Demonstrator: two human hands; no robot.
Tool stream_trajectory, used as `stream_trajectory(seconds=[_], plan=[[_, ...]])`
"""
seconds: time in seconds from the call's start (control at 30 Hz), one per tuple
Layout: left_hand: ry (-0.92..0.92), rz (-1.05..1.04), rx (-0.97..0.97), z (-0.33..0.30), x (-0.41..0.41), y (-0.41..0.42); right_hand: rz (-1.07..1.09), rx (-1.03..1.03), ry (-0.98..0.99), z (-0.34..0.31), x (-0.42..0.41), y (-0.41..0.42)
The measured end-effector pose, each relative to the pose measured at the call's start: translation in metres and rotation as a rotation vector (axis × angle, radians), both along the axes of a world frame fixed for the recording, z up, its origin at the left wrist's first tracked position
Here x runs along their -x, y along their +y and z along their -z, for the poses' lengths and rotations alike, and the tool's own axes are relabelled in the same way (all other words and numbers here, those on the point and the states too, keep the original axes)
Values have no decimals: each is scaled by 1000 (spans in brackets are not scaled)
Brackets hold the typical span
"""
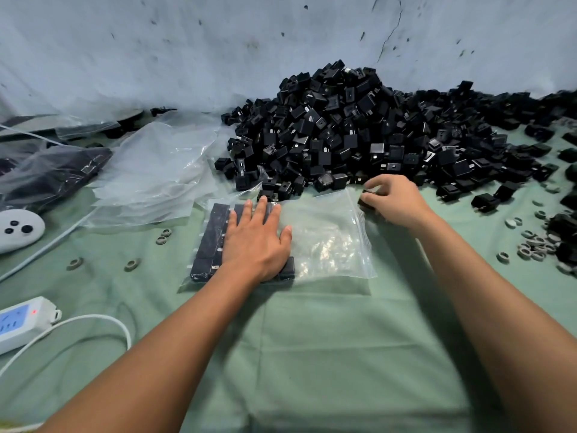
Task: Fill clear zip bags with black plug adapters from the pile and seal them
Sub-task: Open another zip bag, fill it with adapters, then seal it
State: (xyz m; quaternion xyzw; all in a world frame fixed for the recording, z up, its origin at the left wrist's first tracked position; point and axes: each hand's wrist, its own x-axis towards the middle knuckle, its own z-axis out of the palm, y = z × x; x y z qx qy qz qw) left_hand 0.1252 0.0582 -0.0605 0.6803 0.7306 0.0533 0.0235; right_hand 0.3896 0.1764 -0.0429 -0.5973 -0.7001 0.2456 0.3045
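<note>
A clear zip bag [327,242] lies flat on the green cloth, its left part packed with rows of black plug adapters [212,239]. My left hand [256,239] presses flat on those packed adapters with straight fingers. My right hand [396,198] grips a black adapter [366,200] at the bag's open right end. The big pile of black adapters [359,132] rises just behind both hands.
A stack of empty clear bags [156,173] lies at the left, with filled bags [53,173] beyond it. A white power strip [22,323] with its cable sits at the near left. Small grey rings [530,245] are scattered at the right.
</note>
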Motion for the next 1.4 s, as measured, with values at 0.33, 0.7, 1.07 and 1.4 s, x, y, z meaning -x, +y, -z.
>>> stream_trajectory(seconds=[0.33, 0.7, 1.07, 1.4], plan=[[1, 2, -2, 0, -1, 2, -570, 519, 378, -14, -19, -48], [-3, 1, 1, -3, -2, 0, -660, 213, 335, 6, 43, -52], [-4, 7, 0, -1, -1, 0, -760, 57, 359, 22, 55, -58], [-70, 16, 32, -4, 0, 0, -582, 150, 327, 18, 72, -61]])
